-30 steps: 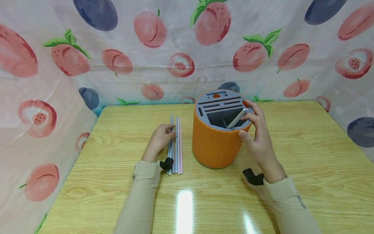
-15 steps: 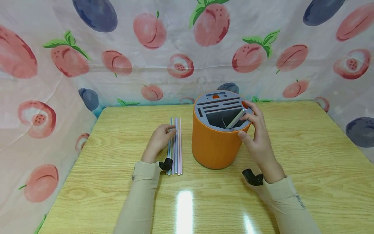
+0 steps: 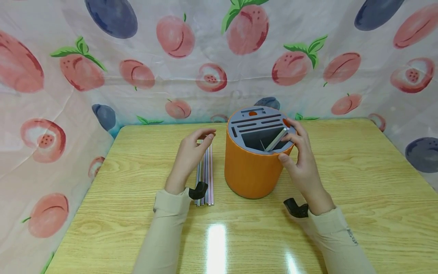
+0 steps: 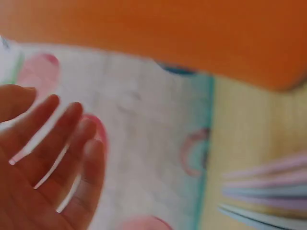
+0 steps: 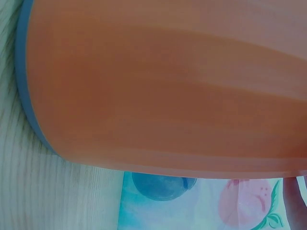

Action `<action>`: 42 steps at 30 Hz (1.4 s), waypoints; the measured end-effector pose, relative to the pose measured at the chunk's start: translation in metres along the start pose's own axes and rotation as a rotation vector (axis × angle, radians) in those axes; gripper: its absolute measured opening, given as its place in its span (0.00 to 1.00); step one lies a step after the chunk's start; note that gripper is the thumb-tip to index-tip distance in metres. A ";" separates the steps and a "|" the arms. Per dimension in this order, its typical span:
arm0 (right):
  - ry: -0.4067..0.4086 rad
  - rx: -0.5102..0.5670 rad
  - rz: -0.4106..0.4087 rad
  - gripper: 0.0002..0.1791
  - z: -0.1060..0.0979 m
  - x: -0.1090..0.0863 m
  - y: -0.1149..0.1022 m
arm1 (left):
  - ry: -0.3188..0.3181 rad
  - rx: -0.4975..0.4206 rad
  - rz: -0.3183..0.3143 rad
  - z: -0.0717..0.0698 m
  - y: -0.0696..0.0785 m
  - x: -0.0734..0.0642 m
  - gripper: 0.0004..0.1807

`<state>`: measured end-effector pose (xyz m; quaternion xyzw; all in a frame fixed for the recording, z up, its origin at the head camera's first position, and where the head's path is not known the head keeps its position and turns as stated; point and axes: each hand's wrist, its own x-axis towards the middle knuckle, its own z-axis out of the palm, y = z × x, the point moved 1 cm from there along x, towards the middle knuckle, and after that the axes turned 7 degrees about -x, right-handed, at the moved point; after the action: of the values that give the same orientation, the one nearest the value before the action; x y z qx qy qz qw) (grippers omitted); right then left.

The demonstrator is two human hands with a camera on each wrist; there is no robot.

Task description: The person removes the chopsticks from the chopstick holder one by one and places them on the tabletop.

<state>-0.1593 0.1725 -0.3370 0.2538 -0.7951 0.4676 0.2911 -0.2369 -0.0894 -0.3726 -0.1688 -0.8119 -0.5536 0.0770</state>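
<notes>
A round orange knife block (image 3: pixel 253 175) with a grey slotted top stands right of the middle of the table. My right hand (image 3: pixel 302 160) grips its right rim, thumb outside and other fingers over the top opening. Close to those fingers, pale sticks (image 3: pixel 276 139) that look like chopsticks lean in the large compartment. Left of the block lies a row of several pastel chopsticks (image 3: pixel 207 179). Over their far ends hovers my left hand (image 3: pixel 189 154); the left wrist view shows its fingers (image 4: pixel 62 129) loosely extended, holding nothing. The right wrist view is mostly filled by the block's orange wall (image 5: pixel 158 96).
The light wooden table (image 3: pixel 119 198) reaches back to a fruit-printed cloth (image 3: pixel 164 91), which also hangs along the left side. A black wrist camera (image 3: pixel 198 190) sits on the left sleeve, another wrist camera (image 3: pixel 296 207) on the right.
A purple chopstick near my left hand has come down into line with the row. My left hand has then risen away from the row, forward and right. My right hand keeps its place.
</notes>
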 end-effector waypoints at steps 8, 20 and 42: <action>0.002 0.007 -0.007 0.32 0.000 0.001 0.000 | 0.034 -0.044 0.352 0.017 0.058 -0.011 0.14; -0.001 -0.002 -0.042 0.32 0.000 0.002 0.001 | -0.024 0.256 0.595 0.052 0.103 -0.034 0.18; 0.005 -0.028 -0.033 0.33 0.000 0.001 0.000 | -0.024 0.010 0.429 0.053 0.108 -0.038 0.11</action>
<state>-0.1604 0.1728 -0.3361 0.2616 -0.7966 0.4520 0.3044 -0.1589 -0.0119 -0.3101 -0.3441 -0.7608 -0.5185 0.1843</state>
